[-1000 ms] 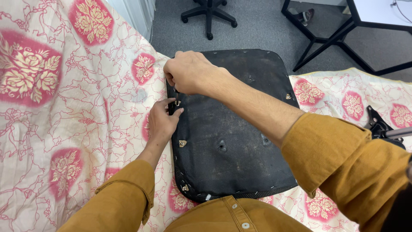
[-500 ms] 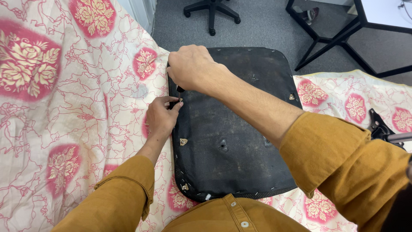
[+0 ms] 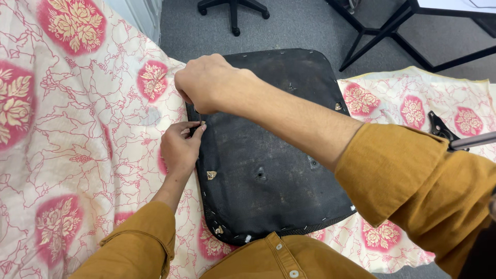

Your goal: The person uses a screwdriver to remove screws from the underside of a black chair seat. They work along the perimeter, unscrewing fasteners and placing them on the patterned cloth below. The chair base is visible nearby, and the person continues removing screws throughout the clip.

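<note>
A black seat pad (image 3: 268,155), rounded at its corners, scuffed and dusty, with a row of small staples along its rim and a few brass-coloured fittings, lies underside up on a cream floral cloth (image 3: 77,129) printed with pink roses, just in front of the person. The left hand (image 3: 180,147) pinches the pad's left edge with narrow, bent fingers, and the right hand (image 3: 206,85) is curled shut just above it around something thin and dark. That thin item is almost wholly hidden by the fingers, so its kind cannot be told.
</note>
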